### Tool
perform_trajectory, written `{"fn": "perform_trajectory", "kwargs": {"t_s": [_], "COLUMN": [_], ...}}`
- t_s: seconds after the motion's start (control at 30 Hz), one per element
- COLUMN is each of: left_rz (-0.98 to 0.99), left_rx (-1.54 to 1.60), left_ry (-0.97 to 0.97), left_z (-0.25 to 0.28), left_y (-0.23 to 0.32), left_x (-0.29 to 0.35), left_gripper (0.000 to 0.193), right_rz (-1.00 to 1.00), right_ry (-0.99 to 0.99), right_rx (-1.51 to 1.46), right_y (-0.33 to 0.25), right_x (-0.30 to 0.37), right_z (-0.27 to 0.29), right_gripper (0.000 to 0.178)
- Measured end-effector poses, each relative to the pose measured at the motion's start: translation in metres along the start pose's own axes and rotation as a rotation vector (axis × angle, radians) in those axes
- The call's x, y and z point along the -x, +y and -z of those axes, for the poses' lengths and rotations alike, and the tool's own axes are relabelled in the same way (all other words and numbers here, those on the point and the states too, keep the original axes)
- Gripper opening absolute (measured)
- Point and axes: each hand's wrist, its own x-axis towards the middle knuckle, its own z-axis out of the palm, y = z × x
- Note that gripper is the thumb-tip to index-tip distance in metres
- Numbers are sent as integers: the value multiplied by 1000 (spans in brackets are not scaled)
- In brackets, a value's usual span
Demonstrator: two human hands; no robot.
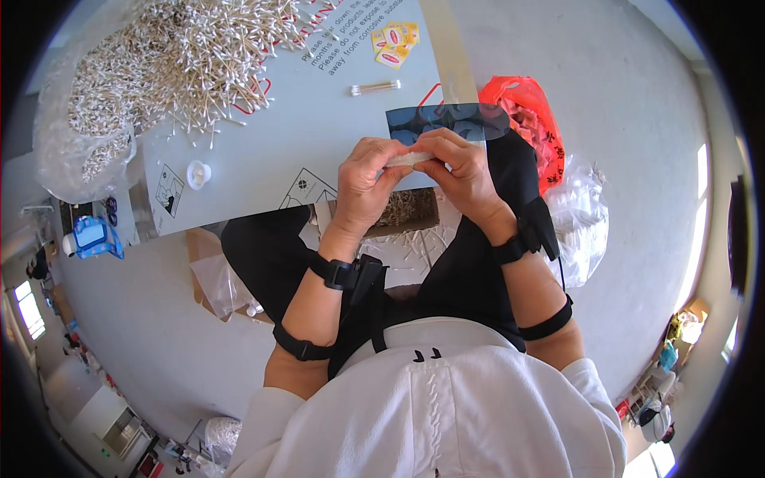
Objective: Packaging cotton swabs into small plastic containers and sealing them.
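Both my hands are raised over the near edge of the table (263, 151), fingertips pinched close together. Between them is a narrow whitish packet (408, 159), looking like thin clear plastic; its contents cannot be made out. My left hand (365, 182) grips one end and my right hand (462, 174) the other. Just beyond them lies a dark bluish see-through sheet (446, 119). Farther off rests a small bundle of cotton swabs (374, 88). A big heap of loose cotton swabs (191, 64) covers the far left of the table.
Several small yellow-and-white labels (394, 41) lie at the far side. A round white lid-like piece (198, 174) sits at left. Below the table edge is a box with swabs (410, 211). To the right are a red bag (538, 131) and a clear plastic bag (578, 223).
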Motion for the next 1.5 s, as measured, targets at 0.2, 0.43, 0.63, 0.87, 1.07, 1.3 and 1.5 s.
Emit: {"fn": "perform_trajectory", "kwargs": {"t_s": [0.2,0.43,0.63,0.87,1.07,1.3,1.5], "left_rz": [-40,-42,44,114,-90,113,57], "left_rx": [-63,-62,-33,38,-121,33,93], "left_ry": [5,22,51,27,32,3,54], "left_z": [-2,-1,-6,-1,0,2,6], "left_y": [3,0,-1,7,-1,9,8], "left_x": [-1,-2,-6,-10,-8,-3,0], "left_gripper": [30,27,25,22,22,28,26], "right_rz": [18,45,-158,-196,-127,-220,-148], "right_ry": [24,55,48,60,48,77,127], "right_rx": [41,52,23,-55,-44,-102,-128], "right_y": [-1,-2,-5,-11,-7,-8,-14], "right_x": [2,1,-9,-7,-4,4,5], "right_z": [-1,-4,-5,-7,-11,-10,-12], "right_gripper": [27,27,25,27,24,27,28]}}
